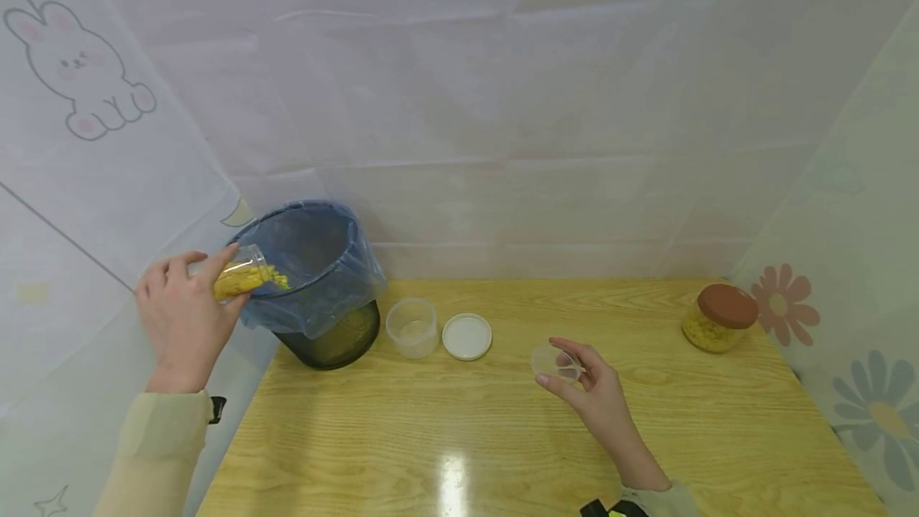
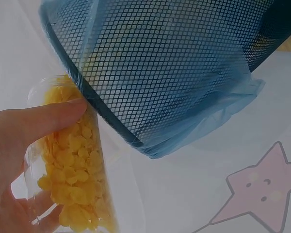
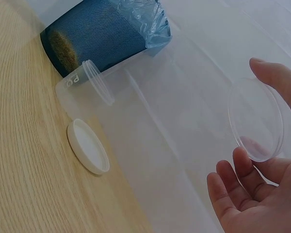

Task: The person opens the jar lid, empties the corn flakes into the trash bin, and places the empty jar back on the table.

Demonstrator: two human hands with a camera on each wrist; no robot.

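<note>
My left hand [image 1: 188, 317] grips a clear plastic jar [image 2: 70, 165] of yellow flake-like pieces. In the head view the jar lies tilted on its side, its mouth over the rim of a mesh bin [image 1: 326, 339] lined with a blue bag [image 1: 323, 294]. Yellow pieces [image 1: 276, 278] sit right at the jar's mouth. Between thumb and fingers, my right hand [image 1: 592, 389] pinches a clear round lid [image 3: 256, 119] by its edge, above the table.
Next to the bin stands a translucent tub [image 1: 412, 329] without a lid. A white lid [image 1: 467, 337] lies beside it on the wooden table [image 1: 373, 437]. At the far right is a jar [image 1: 718, 319] with a brown lid and yellow contents. Printed sheets hang around the table.
</note>
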